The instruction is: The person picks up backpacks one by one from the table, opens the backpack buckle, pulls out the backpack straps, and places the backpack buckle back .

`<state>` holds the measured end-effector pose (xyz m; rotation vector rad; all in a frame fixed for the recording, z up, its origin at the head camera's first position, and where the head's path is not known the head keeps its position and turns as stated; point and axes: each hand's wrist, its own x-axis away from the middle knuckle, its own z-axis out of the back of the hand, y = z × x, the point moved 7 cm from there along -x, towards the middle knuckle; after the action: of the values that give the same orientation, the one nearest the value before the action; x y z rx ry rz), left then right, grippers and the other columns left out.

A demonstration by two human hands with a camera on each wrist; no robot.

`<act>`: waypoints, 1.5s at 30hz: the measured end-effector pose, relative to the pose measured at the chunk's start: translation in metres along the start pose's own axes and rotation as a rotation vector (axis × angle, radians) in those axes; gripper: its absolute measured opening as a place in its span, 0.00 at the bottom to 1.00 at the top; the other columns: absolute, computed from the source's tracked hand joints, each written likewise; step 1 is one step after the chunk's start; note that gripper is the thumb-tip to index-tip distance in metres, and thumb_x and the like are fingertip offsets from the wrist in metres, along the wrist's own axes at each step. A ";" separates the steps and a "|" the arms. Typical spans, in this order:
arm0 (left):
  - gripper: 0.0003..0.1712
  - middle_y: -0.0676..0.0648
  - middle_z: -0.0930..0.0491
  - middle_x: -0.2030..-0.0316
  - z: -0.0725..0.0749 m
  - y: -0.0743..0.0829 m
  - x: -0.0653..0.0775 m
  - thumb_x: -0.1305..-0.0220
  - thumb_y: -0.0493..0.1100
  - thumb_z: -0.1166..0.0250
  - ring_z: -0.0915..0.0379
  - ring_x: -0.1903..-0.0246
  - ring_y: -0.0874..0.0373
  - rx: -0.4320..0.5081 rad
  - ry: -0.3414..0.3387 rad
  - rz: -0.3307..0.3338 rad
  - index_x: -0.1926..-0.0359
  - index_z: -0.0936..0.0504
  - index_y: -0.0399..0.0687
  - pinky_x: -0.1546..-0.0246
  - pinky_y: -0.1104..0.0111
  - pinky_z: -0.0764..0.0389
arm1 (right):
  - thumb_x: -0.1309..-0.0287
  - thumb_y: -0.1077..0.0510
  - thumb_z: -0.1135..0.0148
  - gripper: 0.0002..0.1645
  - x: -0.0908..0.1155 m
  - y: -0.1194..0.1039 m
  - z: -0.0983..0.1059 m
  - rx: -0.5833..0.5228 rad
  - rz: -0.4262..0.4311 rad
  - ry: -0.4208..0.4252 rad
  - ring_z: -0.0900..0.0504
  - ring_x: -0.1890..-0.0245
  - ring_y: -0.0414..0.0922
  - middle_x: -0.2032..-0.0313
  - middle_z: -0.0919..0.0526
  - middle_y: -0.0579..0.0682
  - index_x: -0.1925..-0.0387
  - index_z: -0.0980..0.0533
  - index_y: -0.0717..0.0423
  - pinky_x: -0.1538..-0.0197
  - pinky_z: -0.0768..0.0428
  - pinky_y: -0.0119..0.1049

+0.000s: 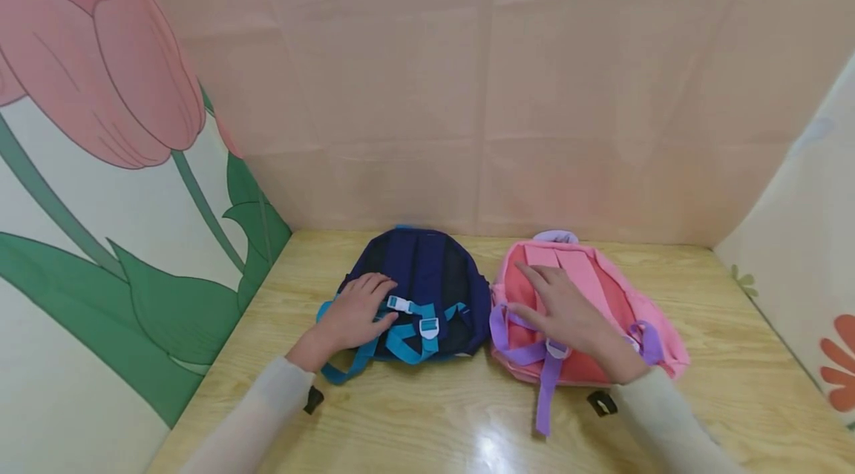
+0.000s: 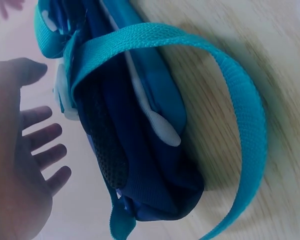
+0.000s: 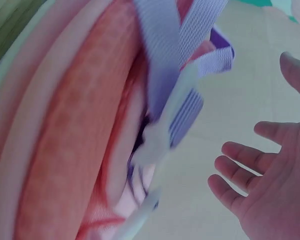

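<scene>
One navy backpack (image 1: 461, 326) lies on the wooden table (image 1: 407, 426), its left side under the person's left hand (image 1: 358, 311); one pink backpack (image 1: 604, 281), just beside it, lies below the right hand (image 1: 568, 307). Both hover with relaxed fingers, gripping nothing.

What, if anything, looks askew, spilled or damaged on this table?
No spill or damage shows. Only two things look untidy: a purple strap trails from the pink backpack onto the table, and a teal strap loops loosely past the edge of the navy backpack.
</scene>
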<state>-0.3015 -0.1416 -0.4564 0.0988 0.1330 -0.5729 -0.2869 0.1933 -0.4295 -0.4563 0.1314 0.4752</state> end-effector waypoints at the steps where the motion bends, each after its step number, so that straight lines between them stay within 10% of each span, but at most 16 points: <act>1: 0.32 0.44 0.30 0.34 0.001 0.000 0.000 0.27 0.59 0.42 0.38 0.32 0.46 0.003 0.008 -0.002 0.31 0.30 0.48 0.32 0.49 0.36 | 0.36 0.32 0.38 0.52 -0.002 -0.003 -0.001 -0.004 0.000 0.000 0.38 0.31 0.62 0.31 0.35 0.63 0.22 0.43 0.56 0.34 0.32 0.64; 45: 0.15 0.48 0.22 0.51 -0.005 0.015 -0.008 0.30 0.44 0.35 0.27 0.52 0.56 0.068 0.037 -0.044 0.46 0.20 0.44 0.48 0.65 0.22 | 0.32 0.39 0.38 0.33 -0.054 -0.089 -0.058 -0.042 0.100 -0.048 0.23 0.41 0.55 0.43 0.21 0.56 0.35 0.26 0.55 0.36 0.27 0.53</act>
<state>-0.3000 -0.1241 -0.4591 0.1725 0.1522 -0.6199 -0.2935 0.0745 -0.4339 -0.4804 0.0985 0.5870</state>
